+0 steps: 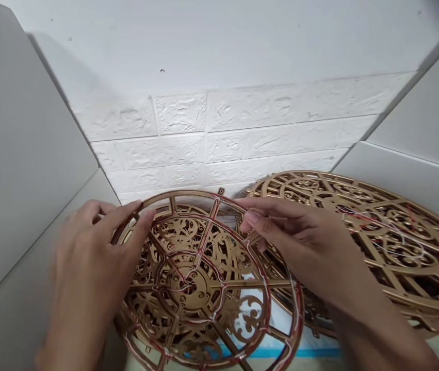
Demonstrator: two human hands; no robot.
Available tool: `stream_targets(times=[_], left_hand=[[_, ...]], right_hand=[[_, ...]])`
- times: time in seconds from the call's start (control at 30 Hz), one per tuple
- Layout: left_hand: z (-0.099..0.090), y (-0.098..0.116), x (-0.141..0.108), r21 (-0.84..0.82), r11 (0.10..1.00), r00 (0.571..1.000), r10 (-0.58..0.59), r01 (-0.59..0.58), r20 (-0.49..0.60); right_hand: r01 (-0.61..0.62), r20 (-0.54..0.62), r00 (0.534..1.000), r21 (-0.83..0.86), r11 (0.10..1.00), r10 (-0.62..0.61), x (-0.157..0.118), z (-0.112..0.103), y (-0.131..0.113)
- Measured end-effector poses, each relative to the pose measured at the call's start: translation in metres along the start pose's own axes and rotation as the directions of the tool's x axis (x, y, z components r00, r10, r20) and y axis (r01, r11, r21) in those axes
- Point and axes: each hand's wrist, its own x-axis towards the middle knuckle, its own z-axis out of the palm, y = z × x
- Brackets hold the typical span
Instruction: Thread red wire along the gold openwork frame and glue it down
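I hold up a round, gold-coloured filigree frame, tilted toward me, with spokes, scrollwork and a central hub. Thin red and white wires run along its rim and spokes. My left hand grips the left rim, its fingers slightly blurred. My right hand pinches the upper right rim between fingers and thumb. A second ornate gold disc, with white and red wires on it, lies to the right, partly behind the first frame and under my right hand.
A white faux-brick wall stands ahead. Grey panels rise at the left and right. A white sheet with a blue stripe lies under the frame.
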Motion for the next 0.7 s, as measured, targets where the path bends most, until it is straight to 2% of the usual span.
stream_targets(times=[0.1, 0.17, 0.27, 0.37, 0.47, 0.57, 0.7], left_hand=[[-0.001, 0.006, -0.003, -0.077, 0.986, 0.988, 0.144, -0.147, -0.052], [0.001, 0.012, -0.005, -0.227, 0.944, 0.969, 0.248, -0.241, 0.0], [0.003, 0.019, -0.006, -0.402, 0.884, 0.939, 0.316, -0.238, 0.138], [0.004, 0.02, -0.005, -0.471, 0.866, 0.922, 0.308, -0.17, 0.234], [0.003, 0.018, -0.004, -0.517, 0.854, 0.924, 0.239, -0.054, 0.298], [0.001, 0.016, -0.003, -0.519, 0.854, 0.946, 0.145, 0.029, 0.291], [-0.001, 0.017, -0.003, -0.504, 0.863, 0.96, 0.108, 0.038, 0.259]], right_hand=[[0.001, 0.068, 0.998, 0.007, 1.0, -0.001, -0.001, -0.001, -0.003], [-0.006, 0.136, 0.991, 0.021, 1.0, 0.003, -0.002, -0.002, -0.006], [-0.002, 0.218, 0.976, 0.039, 0.999, -0.007, -0.003, -0.001, -0.009], [0.042, 0.262, 0.964, 0.006, 0.999, -0.042, -0.004, 0.001, -0.008], [0.103, 0.207, 0.975, -0.088, 0.991, -0.083, -0.004, 0.004, -0.005], [0.211, 0.114, 0.975, -0.203, 0.956, -0.19, -0.006, 0.005, -0.003], [0.364, 0.088, 0.931, -0.267, 0.892, -0.353, -0.008, 0.004, -0.004]])
